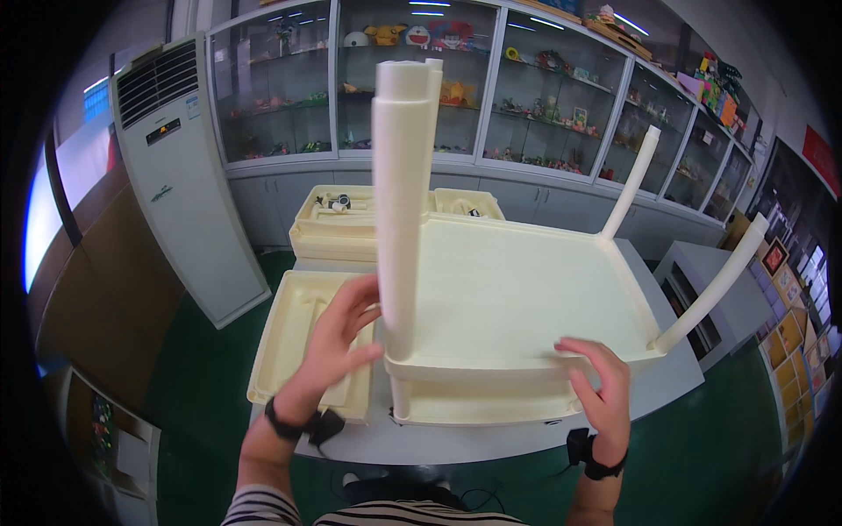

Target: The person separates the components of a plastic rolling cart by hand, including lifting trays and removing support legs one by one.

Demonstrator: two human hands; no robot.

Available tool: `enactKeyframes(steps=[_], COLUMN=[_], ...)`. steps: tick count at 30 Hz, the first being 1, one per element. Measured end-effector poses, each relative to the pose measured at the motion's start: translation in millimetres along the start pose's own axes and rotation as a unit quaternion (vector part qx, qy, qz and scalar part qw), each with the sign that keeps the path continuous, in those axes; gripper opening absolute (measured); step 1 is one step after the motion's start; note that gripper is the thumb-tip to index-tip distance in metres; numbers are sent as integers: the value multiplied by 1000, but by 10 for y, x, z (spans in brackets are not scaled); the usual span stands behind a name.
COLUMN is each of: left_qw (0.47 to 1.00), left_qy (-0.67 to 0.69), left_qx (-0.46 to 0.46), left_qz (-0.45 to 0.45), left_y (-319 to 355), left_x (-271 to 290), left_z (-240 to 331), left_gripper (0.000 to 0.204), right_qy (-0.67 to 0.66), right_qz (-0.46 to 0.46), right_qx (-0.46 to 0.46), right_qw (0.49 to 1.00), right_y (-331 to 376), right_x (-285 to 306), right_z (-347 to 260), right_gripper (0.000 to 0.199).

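A cream plastic shelf unit stands on the table, with an upper tray [526, 294] above a lower tray [491, 405]. From its near left corner rises a tall, thick cream post [399, 210]. Thinner posts stand at the right corners, a far one [633, 180] and a near one [715, 285]. My left hand [338, 329] is beside the foot of the thick post, fingers apart; whether the fingertips touch it I cannot tell. Over the front edge of the upper tray, my right hand [601, 381] is held with fingers spread and nothing in it, slightly blurred.
Left of the unit, a loose cream tray [267, 364] lies on the grey table [438, 447]. Behind it sits a cream bin [333, 241] with small parts inside. Beyond are a floor-standing air conditioner [189, 184] and glass display cabinets [408, 88]. A grey cabinet [724, 294] stands at right.
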State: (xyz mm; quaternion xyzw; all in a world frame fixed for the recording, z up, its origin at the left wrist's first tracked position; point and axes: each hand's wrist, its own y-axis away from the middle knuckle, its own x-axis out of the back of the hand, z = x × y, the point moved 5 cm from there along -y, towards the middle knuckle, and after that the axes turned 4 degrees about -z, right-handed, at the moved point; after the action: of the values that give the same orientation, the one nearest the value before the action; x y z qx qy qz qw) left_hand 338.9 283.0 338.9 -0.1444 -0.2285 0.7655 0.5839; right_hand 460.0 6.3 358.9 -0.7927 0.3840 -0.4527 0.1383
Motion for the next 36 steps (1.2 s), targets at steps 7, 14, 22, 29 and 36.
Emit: enactKeyframes(steps=[7, 14, 22, 29, 36], left_qw=[886, 991, 915, 976, 891], left_qy=[365, 113, 310, 189, 347], left_qx=[70, 54, 72, 80, 23], left_qz=[-276, 54, -249, -68, -291], left_y=[-512, -330, -461, -192, -142], left_x=[-488, -439, -406, -393, -268], left_z=[-271, -143, -173, 58, 220], left_gripper=[27, 26, 21, 22, 25], right_qy=[262, 316, 287, 274, 255], right_qz=[18, 56, 83, 85, 86], right_qx=[-44, -36, -26, -31, -34], right_qw=[964, 946, 954, 957, 963], right_y=[-59, -23, 25, 51, 97], right_x=[-226, -302, -364, -381, -492], right_z=[552, 559, 508, 428, 237], right_gripper=[26, 19, 19, 22, 22])
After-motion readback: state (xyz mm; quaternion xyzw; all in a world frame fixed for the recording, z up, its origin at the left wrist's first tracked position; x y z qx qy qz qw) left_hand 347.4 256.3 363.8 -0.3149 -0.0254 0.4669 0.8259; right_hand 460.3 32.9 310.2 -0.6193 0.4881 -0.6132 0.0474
